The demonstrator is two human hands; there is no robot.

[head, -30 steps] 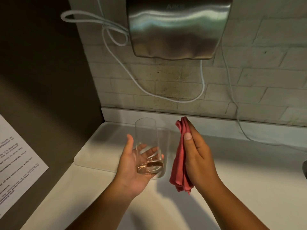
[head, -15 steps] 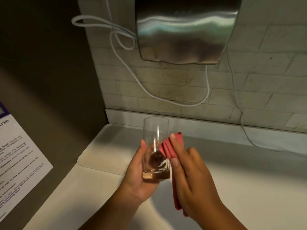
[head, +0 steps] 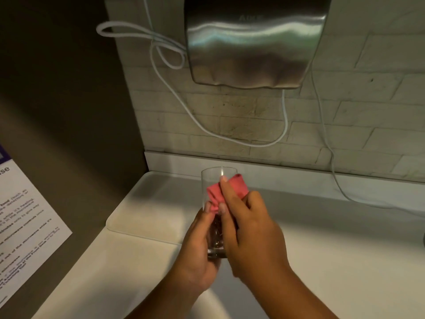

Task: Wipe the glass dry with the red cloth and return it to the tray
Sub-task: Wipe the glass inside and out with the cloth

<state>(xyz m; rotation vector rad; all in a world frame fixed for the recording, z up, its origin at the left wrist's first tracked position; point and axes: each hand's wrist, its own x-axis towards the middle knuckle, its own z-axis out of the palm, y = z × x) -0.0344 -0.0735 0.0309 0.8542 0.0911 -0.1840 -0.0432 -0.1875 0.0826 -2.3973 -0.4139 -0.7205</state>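
While our left hand (head: 199,247) grips the glass (head: 216,203) upright to steady it, our right hand (head: 250,229) presses the red cloth (head: 226,192) against it. Both stay above the tray (head: 147,203).

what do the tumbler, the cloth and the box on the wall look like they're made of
Tumbler: clear glass, see-through with a bright glint.
Cloth: soft red fabric, matte and creased.
Box on the wall: probably brushed steel, grey with streaky reflections.

Dim, warm light; glare on metal dryer (head: 253,42); edges curved.
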